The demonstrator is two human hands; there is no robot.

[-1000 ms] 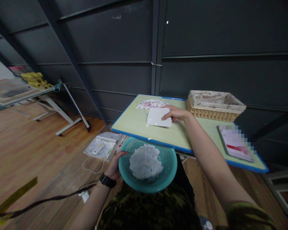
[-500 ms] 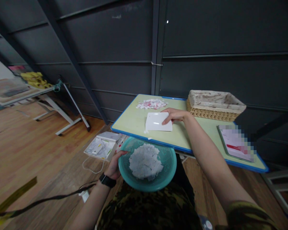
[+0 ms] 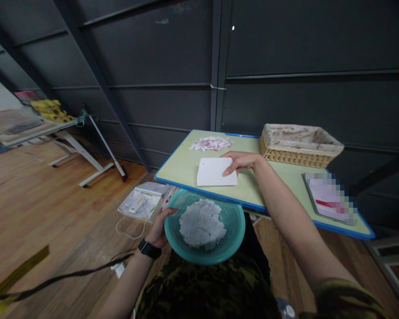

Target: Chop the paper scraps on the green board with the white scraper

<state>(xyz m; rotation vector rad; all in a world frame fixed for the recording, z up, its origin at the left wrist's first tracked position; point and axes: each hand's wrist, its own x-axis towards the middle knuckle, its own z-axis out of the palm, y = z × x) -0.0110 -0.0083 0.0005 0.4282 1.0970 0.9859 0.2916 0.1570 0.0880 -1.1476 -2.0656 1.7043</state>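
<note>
Under R hand (image 3: pixel 242 160): white card (image 3: pixel 213 175); L hand (image 3: pixel 159 228) grips teal bowl (image 3: pixel 235 221)

One head-worn camera looks forward and down from close before the pale green, blue-rimmed table (image 3: pixel 186 166); the dark grey panelled wall (image 3: pixel 286 102) behind it seems lens-stretched.

Pale green table (image 3: pixel 182 168) with blue rim sat centre-right in frame and ran off toward lower right. Four things lay on top.
- Heap of pink-and-white paper scraps (image 3: pixel 211 143) at upper left of tabletop, near far edge.
- White square sheet (image 3: pixel 213 173) flat just below heap, close to front edge and not touching scraps.
- Wicker basket (image 3: pixel 299 146) at far edge, right of centre.
- Flat printed pad (image 3: pixel 329 197), surface blurred, toward lower right end, well apart from sheet.
</note>
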